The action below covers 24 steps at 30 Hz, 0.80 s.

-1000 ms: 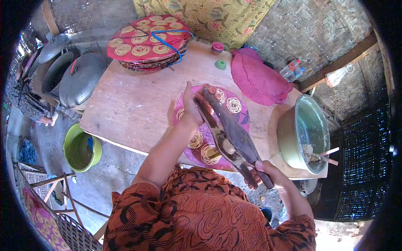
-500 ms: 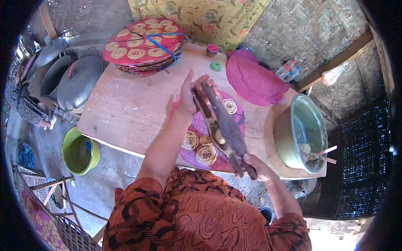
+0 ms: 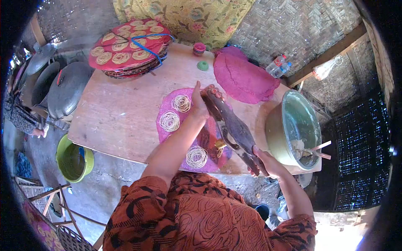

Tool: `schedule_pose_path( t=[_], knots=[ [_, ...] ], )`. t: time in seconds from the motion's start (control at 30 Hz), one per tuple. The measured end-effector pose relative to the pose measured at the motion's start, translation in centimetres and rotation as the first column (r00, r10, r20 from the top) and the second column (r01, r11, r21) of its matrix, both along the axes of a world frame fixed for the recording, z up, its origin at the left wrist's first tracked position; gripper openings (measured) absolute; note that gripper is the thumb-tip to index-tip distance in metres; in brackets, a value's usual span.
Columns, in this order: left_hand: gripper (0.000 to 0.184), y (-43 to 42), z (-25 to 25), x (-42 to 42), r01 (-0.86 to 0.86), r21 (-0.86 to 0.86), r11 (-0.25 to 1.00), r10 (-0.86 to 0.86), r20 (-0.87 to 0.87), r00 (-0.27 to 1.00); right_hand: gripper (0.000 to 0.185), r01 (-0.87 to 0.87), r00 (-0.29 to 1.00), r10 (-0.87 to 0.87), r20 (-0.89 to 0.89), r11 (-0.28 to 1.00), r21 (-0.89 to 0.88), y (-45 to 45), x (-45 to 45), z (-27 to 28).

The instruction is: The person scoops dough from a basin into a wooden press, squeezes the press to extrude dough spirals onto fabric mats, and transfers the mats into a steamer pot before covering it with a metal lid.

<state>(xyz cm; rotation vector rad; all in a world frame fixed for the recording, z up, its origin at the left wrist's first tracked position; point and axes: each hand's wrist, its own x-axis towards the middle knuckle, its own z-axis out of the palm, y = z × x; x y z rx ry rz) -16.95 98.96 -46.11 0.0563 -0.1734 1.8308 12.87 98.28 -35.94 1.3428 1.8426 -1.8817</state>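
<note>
A dark wooden dough press [image 3: 234,125] with two long handles slants over the table. My left hand [image 3: 202,104] is closed around its far end, with the fingertips showing over the top. Around the near end, my right hand [image 3: 267,162] grips both handles. From under the press juts a small yellowish cylinder [image 3: 220,143], with thin strands [image 3: 220,152] hanging just below it. Beneath lies a round pink mat [image 3: 165,138] bearing coiled strand nests, among them one nest [image 3: 169,121] left of my forearm and another nest [image 3: 197,157] near the front edge.
A stack of red trays [image 3: 125,46] tied with blue cord stands back left. Pink round sheets [image 3: 245,79] lie at the back; a large basin [image 3: 274,134] with dough and sticks sits right. A green tub [image 3: 75,165] is on the floor. Another person's hand [image 3: 39,132] shows far left.
The view has shifted right. The press, still in both hands, sits farther right over the pink mat, and more nests show left of my forearm. Strands now hang beneath the cylinder.
</note>
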Motion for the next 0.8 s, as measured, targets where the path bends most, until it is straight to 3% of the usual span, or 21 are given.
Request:
schedule_pose_path(
  t=[0.03,0.1,0.17,0.23,0.37,0.57,0.63,0.7,0.8],
  knots=[
    [0.051,-0.5,0.8,0.2,0.006,-0.004,1.0,-0.006,-0.003,1.0,0.065,0.006,1.0,-0.006,-0.003,1.0,-0.004,-0.2,0.3,0.5],
    [0.05,-1.7,1.8,1.1,-0.09,-0.236,0.968,0.075,-0.068,0.995,0.059,-0.042,0.999,0.044,0.024,0.996,-0.083,-0.6,0.9,1.7],
    [0.048,-1.4,1.6,2.2,-0.057,-0.221,0.974,0.054,-0.021,0.998,0.059,-0.004,0.999,0.008,0.045,0.996,-0.09,-0.7,1.5,2.9],
    [0.048,-0.6,1.3,2.9,-0.006,-0.124,0.992,0.013,0.05,0.999,0.058,0.005,0.997,-0.007,0.08,1.0,0.022,-0.2,2.2,3.3],
    [0.048,0.2,2.3,1.1,-0.022,-0.047,0.999,0.02,-0.046,0.999,0.059,-0.019,1.0,0.015,0.024,0.988,0.155,-0.4,1.3,1.5],
    [0.048,-2.0,2.8,1.8,-0.081,-0.253,0.964,0.066,-0.067,0.996,0.062,-0.035,0.999,0.035,0.007,0.998,0.043,-1.3,1.2,2.0],
    [0.047,-1.3,1.4,2.8,-0.065,-0.331,0.941,0.06,-0.028,0.998,0.062,0.081,0.995,-0.082,0.063,0.996,0.029,-1.2,1.9,1.8],
    [0.046,-0.4,-0.4,2.9,-0.022,-0.28,0.96,0.03,0.026,0.999,0.06,0.063,0.993,-0.068,0.092,0.996,0.057,-0.5,2.2,0.1],
    [0.046,1.0,-1.8,1.9,-0.018,-0.2,0.98,0.011,-0.033,0.999,0.053,0.062,0.997,-0.066,0.032,0.99,0.131,-0.2,1.8,-2.9]
  ],
)
